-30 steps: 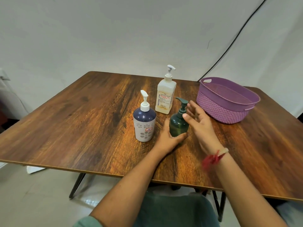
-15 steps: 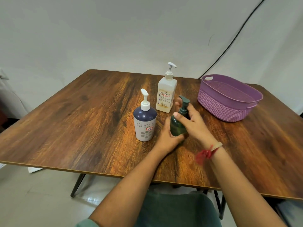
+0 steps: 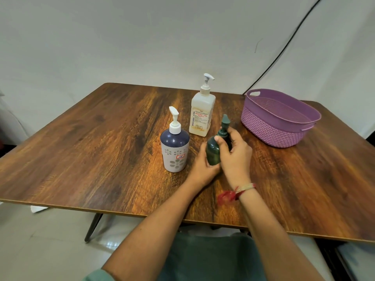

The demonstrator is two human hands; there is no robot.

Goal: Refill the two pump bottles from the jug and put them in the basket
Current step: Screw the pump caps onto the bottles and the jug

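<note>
Left hand (image 3: 203,168) grips the green bottle (image 3: 212,154) standing on the table (image 3: 101,149); right hand (image 3: 236,154) now curls round its pump neck, having hovered open a second ago

We hold the dark green pump bottle (image 3: 213,153) upright near the middle of the tabletop (image 3: 101,149). Our left hand (image 3: 203,169) wraps its base and our right hand (image 3: 235,153) grips the pump collar. Just left stands the navy-and-white flowered pump bottle (image 3: 175,149). Behind, toward the far edge, is the cream BIOCHEK CHG bottle (image 3: 200,116). The purple basket (image 3: 274,130) sits near the far right corner.
</note>
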